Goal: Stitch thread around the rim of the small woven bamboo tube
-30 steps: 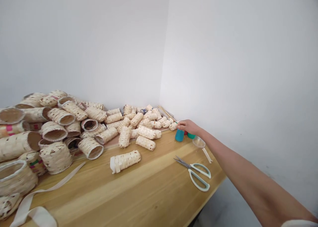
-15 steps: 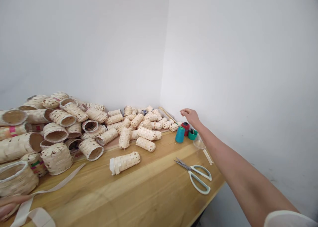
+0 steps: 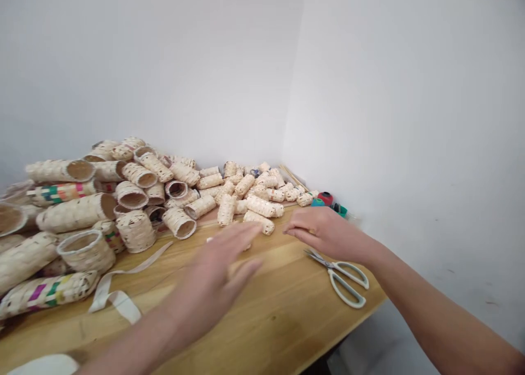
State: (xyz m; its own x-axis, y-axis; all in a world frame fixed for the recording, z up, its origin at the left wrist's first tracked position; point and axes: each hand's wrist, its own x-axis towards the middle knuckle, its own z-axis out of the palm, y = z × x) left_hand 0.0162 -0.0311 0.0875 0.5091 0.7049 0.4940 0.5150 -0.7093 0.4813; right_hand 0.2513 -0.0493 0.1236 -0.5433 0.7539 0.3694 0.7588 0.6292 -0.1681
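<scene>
Above the table (image 3: 266, 331), we spread our L hand (image 3: 215, 282) wide, partly hiding a woven tube (image 3: 247, 247); our R hand (image 3: 322, 234), fingers curled, contents unclear, is nr. the scissors (image 3: 331, 265). Woven baskets (image 3: 136, 233) lie to L, w/ a ribbon (image 3: 101, 293) alongside.

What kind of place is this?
It looks like a small craft corner, maybe for basket making. You can see a big pile of woven baskets, scissors and a white ribbon on a wooden table.
</scene>
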